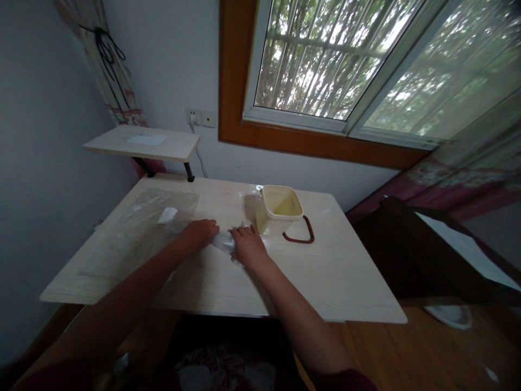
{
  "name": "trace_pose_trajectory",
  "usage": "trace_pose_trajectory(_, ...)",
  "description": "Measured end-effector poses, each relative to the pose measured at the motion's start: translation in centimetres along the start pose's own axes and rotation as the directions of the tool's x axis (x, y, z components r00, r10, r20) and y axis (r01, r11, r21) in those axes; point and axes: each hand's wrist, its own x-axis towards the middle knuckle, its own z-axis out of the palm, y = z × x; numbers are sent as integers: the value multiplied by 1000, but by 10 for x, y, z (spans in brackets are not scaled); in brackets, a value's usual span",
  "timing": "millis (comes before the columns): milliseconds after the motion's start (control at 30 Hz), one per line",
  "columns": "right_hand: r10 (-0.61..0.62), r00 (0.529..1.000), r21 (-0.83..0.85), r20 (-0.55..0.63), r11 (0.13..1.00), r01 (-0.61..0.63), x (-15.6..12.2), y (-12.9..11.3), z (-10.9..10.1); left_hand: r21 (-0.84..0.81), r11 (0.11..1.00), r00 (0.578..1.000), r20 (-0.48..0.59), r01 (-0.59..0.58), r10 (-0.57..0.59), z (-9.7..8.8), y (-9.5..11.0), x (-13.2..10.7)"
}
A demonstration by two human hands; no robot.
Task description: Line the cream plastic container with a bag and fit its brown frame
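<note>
Both my hands rest on a pale wooden table, close together near its middle. My left hand and my right hand press on a small crumpled clear plastic piece lying between them. The fingers of each hand are curled down onto the plastic. Just beyond my right hand stands a cream square plastic container, open at the top, with a dark red-brown handle lying on the table beside it.
A clear plastic sheet with a small white piece on it covers the table's left part. A raised shelf stands at the back left. A dark chair is at the right, a window behind.
</note>
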Motion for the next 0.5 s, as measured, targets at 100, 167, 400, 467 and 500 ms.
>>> trace_pose_trajectory(100,-31,999,-43,7,999,32,0,-2,-3,13,1000,1000,17,2,-2,1,-2,-1)
trace_pose_trajectory(167,-38,999,-63,0,997,38,0,-3,-4,12,1000,1000,18,9,-10,2,-4,-2)
trace_pose_trajectory(400,-47,997,-107,-59,993,41,2,-6,1,5,1000,1000,11,8,-8,2,-9,-5)
trace_pose_trajectory(467,-34,998,-109,-61,994,27,2,-6,3,26,1000,1000,27,-1,1,0,-8,-5)
trace_pose_trajectory(500,-25,998,-109,-59,994,18,2,-7,4,38,999,999,37,-8,7,-1,-7,-5)
